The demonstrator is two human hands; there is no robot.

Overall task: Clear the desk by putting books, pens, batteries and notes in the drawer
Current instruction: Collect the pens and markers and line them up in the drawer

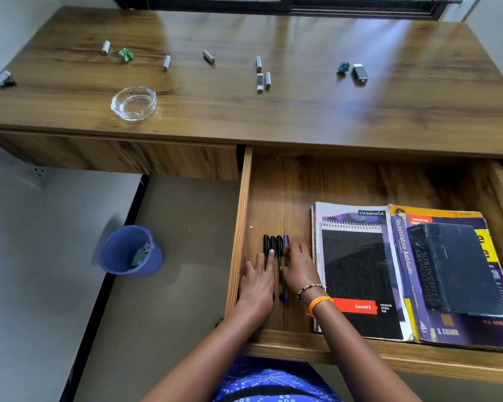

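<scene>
The drawer point(285, 184) stands pulled out below the desk's right half. Inside it, several pens point(276, 245) lie side by side near its left wall. My left hand point(259, 278) lies flat with straight fingers over the left pens. My right hand point(298, 266) rests on the right pens, fingertips touching the blue one. To the right lie a black spiral pad point(357, 274) on a notebook, and a dark dictionary point(453, 265) on a thick yellow-purple book point(404, 274). Several batteries point(208, 57) and two crumpled notes point(125, 54) point(343, 67) lie scattered on the desk top point(302, 117).
A glass ashtray point(133, 103) stands front left on the desk. A dark USB-like device point(360, 74) and a small silver one point(260, 82) lie among the batteries. A metal object point(3, 78) sits at the left edge. A blue bin point(128, 250) stands on the floor.
</scene>
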